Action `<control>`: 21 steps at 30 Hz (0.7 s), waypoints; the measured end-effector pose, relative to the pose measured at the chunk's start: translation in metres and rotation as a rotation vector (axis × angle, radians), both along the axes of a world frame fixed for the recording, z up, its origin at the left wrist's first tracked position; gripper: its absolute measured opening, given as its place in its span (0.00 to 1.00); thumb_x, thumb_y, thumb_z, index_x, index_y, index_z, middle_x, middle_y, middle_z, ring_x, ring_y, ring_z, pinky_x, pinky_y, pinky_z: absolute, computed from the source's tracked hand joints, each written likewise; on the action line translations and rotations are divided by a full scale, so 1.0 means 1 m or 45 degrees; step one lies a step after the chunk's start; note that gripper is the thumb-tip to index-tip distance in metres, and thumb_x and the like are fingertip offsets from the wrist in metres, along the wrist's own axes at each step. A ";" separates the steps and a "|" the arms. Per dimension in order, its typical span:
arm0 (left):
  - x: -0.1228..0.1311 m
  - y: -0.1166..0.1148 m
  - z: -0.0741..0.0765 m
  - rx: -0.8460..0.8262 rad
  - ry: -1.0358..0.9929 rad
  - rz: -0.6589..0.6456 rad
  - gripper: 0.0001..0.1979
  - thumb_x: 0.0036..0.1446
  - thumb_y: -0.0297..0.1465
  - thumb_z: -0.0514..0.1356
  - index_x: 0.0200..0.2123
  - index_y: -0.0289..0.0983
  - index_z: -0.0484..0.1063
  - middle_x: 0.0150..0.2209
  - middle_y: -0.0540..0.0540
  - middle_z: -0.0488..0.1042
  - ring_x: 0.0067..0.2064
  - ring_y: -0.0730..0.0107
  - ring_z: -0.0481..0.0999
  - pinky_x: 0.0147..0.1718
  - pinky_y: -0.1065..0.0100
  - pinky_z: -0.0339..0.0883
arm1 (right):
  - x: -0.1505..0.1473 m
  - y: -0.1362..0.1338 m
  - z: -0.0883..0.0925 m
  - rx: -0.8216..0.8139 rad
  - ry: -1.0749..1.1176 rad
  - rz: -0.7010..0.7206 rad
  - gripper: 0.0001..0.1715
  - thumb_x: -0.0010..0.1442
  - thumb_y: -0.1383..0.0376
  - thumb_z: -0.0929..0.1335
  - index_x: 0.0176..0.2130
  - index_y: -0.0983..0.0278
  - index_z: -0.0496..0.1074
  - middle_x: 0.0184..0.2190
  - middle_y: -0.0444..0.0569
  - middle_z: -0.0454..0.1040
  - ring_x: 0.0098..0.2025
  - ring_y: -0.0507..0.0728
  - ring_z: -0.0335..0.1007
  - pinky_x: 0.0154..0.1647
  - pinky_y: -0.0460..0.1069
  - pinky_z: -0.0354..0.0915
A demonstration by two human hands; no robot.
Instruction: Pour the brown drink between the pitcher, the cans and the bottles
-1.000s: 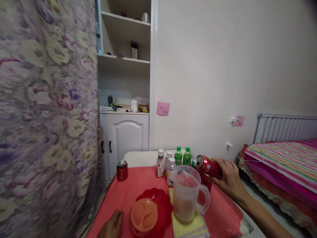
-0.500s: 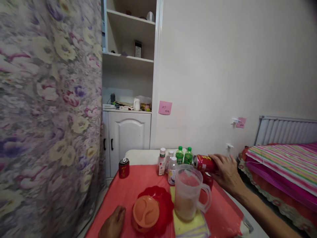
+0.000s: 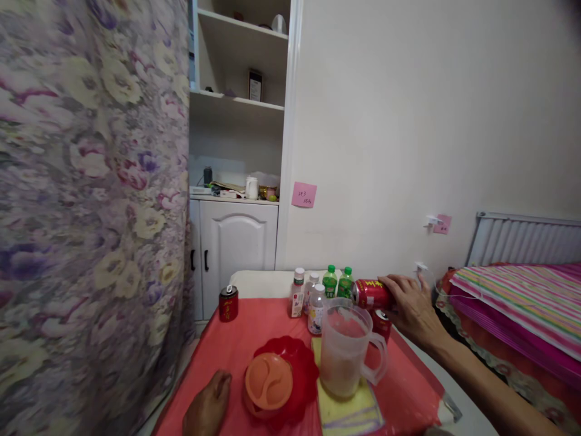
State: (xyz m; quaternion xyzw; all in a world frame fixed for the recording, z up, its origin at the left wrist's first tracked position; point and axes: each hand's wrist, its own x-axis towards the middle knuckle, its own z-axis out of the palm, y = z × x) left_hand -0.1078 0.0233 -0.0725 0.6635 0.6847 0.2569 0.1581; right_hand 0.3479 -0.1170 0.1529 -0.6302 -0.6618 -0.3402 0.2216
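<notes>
Your right hand (image 3: 411, 309) gripped a red can (image 3: 371, 294), its fingers (image 3: 394, 284) wrapped around the can's far end. The can lay tipped on its side, its opened top facing the rim of the clear plastic jug (image 3: 345, 351) and held just above and behind that rim. The jug stood upright on a yellow cloth (image 3: 349, 412), its handle turned toward your right hand, with pale liquid in its lower part.

Your left hand (image 3: 207, 409) rested on the red cover of the worktop (image 3: 236, 351), left of the jug and near the worktop's front edge. Its fingers were curled loosely and held nothing.

Between your left hand and the jug sat a red plate (image 3: 304, 363) carrying an orange divided dish (image 3: 269, 381). Directly behind the jug stood a group of small bottles: three white-capped bottles (image 3: 316, 309) and two green bottles (image 3: 338, 281). A second red can (image 3: 382, 324) stood upright just behind the jug, below the one you held. A third red can (image 3: 228, 303) stood well apart from the jug, near the worktop's far left corner.

Left of the jug hung a floral curtain (image 3: 91, 212). Behind the jug stood a white cabinet (image 3: 233, 242) with open shelves above it. A bed (image 3: 521, 303) with a striped cover lay to the right of the jug.
</notes>
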 end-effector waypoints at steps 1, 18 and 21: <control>0.000 -0.001 0.001 0.001 0.000 0.002 0.20 0.66 0.40 0.45 0.49 0.42 0.72 0.56 0.44 0.77 0.54 0.58 0.78 0.47 0.66 0.69 | 0.000 0.000 0.001 0.003 -0.006 0.000 0.31 0.55 0.67 0.68 0.59 0.59 0.64 0.53 0.54 0.73 0.54 0.66 0.66 0.65 0.72 0.42; 0.004 -0.005 0.008 0.003 0.005 -0.019 0.16 0.66 0.40 0.46 0.43 0.44 0.72 0.49 0.46 0.81 0.47 0.60 0.81 0.39 0.70 0.68 | 0.000 0.000 0.020 0.045 -0.084 -0.022 0.29 0.57 0.67 0.67 0.58 0.59 0.64 0.53 0.53 0.73 0.54 0.66 0.66 0.66 0.71 0.41; 0.004 -0.006 0.009 0.002 0.011 -0.010 0.16 0.66 0.39 0.46 0.44 0.44 0.72 0.49 0.46 0.81 0.47 0.60 0.81 0.39 0.70 0.68 | -0.001 -0.001 0.025 0.052 -0.092 -0.027 0.29 0.57 0.68 0.67 0.58 0.59 0.64 0.53 0.53 0.74 0.54 0.65 0.66 0.65 0.71 0.42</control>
